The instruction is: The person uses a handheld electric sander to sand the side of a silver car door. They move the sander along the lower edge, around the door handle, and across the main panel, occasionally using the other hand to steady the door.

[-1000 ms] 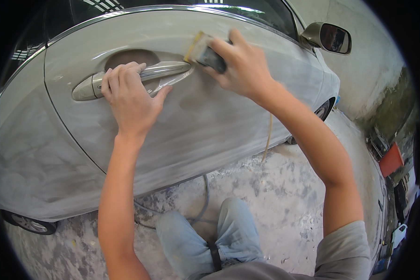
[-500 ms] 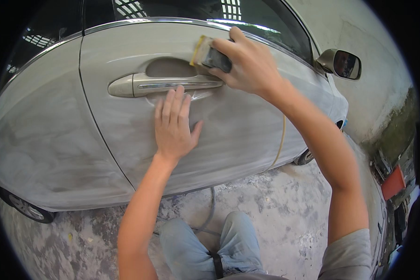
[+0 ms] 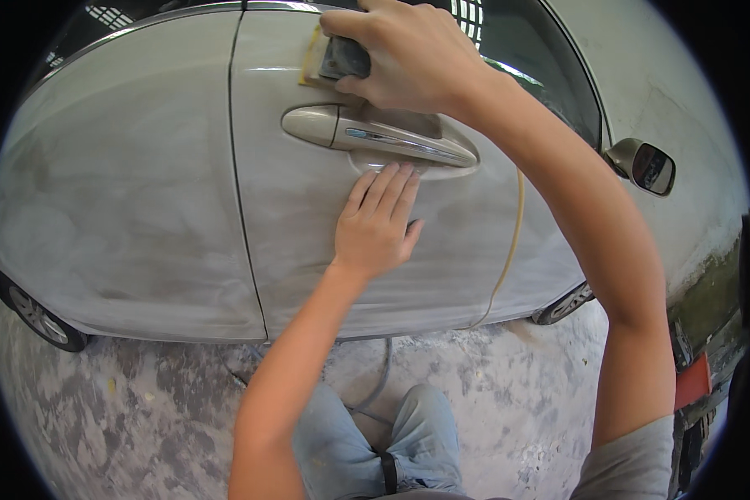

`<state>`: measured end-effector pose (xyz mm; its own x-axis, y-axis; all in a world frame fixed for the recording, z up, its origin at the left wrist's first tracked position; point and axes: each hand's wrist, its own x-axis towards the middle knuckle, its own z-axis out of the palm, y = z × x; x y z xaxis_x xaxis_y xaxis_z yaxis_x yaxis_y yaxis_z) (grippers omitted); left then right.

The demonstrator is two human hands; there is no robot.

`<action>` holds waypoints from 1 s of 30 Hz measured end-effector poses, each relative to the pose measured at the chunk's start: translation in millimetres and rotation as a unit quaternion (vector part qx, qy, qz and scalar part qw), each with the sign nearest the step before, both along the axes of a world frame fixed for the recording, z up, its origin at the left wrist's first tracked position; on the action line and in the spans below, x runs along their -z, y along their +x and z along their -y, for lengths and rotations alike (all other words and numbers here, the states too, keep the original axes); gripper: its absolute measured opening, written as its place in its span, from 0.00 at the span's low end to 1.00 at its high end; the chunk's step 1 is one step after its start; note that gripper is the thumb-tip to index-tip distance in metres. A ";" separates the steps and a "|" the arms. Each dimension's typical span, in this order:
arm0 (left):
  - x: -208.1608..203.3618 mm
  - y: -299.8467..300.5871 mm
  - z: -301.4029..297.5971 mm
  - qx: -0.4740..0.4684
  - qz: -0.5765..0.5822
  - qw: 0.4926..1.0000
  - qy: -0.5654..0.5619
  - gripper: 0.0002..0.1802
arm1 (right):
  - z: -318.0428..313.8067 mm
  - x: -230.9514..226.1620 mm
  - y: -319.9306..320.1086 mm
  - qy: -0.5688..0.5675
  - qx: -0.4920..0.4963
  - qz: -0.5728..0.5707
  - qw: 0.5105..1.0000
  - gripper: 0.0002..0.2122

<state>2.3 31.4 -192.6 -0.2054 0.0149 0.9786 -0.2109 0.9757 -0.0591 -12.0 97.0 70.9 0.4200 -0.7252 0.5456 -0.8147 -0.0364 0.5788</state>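
Note:
My right hand (image 3: 421, 54) grips a dark grey sanding block (image 3: 346, 58) with a yellowish sheet along its left face. The block is against the upper part of the pale, dull-scuffed car door (image 3: 300, 225), just above the left half of the door handle (image 3: 383, 137). The handle is beige with a chrome strip. Below it, my left hand (image 3: 379, 221) lies flat on the door, fingers stretched up toward the handle's lower edge, with nothing in it. Part of the recess behind the handle is hidden by my right hand.
A dark seam (image 3: 240, 183) divides this door from the rear one on the left. A yellowish hose (image 3: 512, 242) hangs down the door. The side mirror (image 3: 652, 168) sticks out at right. On the dusty floor (image 3: 167, 400) a grey hose (image 3: 383, 371) lies near my knees.
My right hand has carried the block leftward along the door, from above the handle's right end to above its left half. My left hand has slipped slightly lower beneath the handle. The whole view has shifted.

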 end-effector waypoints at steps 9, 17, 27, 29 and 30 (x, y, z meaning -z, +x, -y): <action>-2.3 3.7 0.0 0.006 -0.020 1.000 -0.003 0.36 | 42.6 -3.5 55.2 0.002 -0.100 -0.035 0.994 0.15; -2.7 3.9 1.8 0.008 -0.017 1.000 0.003 0.33 | 28.4 -6.2 27.1 0.042 -0.055 -0.063 0.996 0.14; -1.5 0.1 2.5 -0.010 -0.041 0.999 0.003 0.30 | -11.2 -7.2 -16.0 0.012 0.005 -0.085 0.996 0.16; -1.2 -0.9 2.8 -0.012 -0.044 0.999 -0.001 0.29 | -3.5 -3.1 -9.9 0.013 -0.014 -0.094 0.995 0.14; -1.0 -1.4 3.1 -0.010 -0.052 0.999 -0.005 0.29 | -0.7 -0.1 -8.0 0.010 -0.027 -0.098 0.995 0.14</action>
